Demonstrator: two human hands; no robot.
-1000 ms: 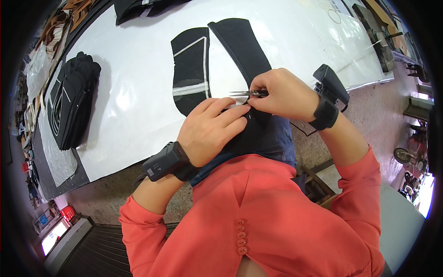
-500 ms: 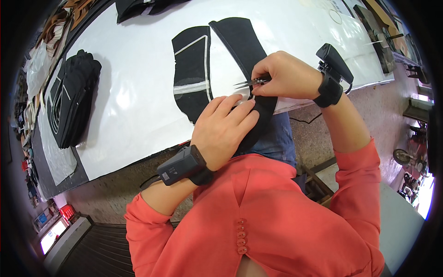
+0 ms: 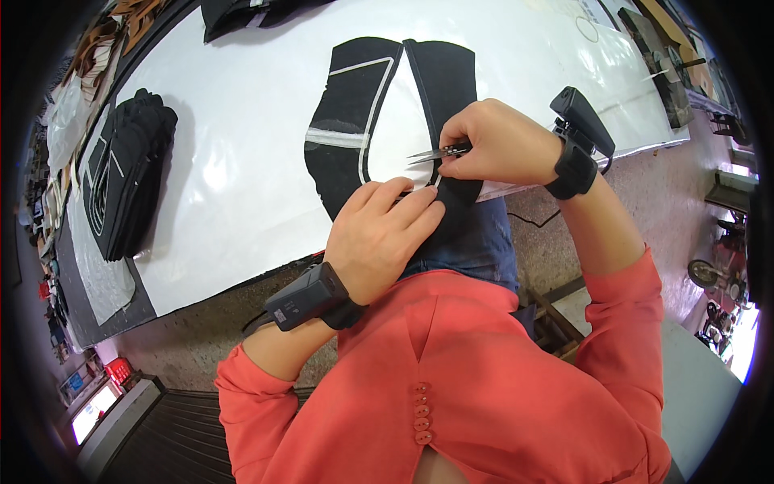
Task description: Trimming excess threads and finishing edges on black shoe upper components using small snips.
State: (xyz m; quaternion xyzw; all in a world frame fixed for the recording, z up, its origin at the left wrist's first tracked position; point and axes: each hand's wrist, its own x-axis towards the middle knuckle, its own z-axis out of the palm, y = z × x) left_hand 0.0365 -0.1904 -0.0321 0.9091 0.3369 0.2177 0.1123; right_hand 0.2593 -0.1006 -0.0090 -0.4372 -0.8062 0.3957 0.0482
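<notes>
A black U-shaped piece of material lies at the table's front edge, its two arms pointing away from me. White tape lines its inner curve, and a pale band crosses its left arm. My left hand lies on the curved near part, fingers stretched out and pressing it down. In my closed right hand is a pair of thread snips with a dark grip. Their pointed silver blades face left over the gap, beside the inner edge of the right arm. My left fingers hide part of the curve.
A stack of similar black pieces stands at the left of the white-covered table. Another dark bundle lies at the far edge. A dark metal block sits at the right end, and clear plastic hangs at the left.
The black piece has turned and shifted, its left arm slanting further right at the far end. Both hands have moved slightly nearer me; the snips remain in my right hand.
</notes>
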